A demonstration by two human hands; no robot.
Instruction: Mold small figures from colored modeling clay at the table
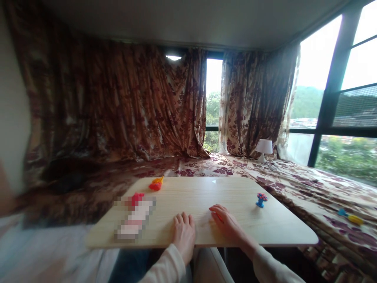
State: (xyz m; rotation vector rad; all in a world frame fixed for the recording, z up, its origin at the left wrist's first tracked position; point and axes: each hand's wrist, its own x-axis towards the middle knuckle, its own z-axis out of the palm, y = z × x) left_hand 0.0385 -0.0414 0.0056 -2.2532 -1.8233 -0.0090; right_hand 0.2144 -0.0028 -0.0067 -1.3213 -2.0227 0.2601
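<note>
My left hand [184, 230] lies palm down at the near edge of the pale wooden table [188, 192], its fingers stretched out and nothing in them. To its right, my right hand [225, 222] rests on the tabletop with curved fingers. A small red thing [219, 217] shows between its thumb and fingers, mostly covered, so its kind is unclear. Nearest to that hand, on the right of the table, stands a blue mushroom-shaped toy [261, 199] with a red-dotted cap.
Far left on the table sit an orange-and-red toy [156, 183] and a pinkish-red object [136, 198], beside a pixelated patch. A yellow-and-blue toy [352, 216] lies on the flowered cloth [279, 181] at right. Behind are a white lamp [264, 146], curtains [147, 98] and windows.
</note>
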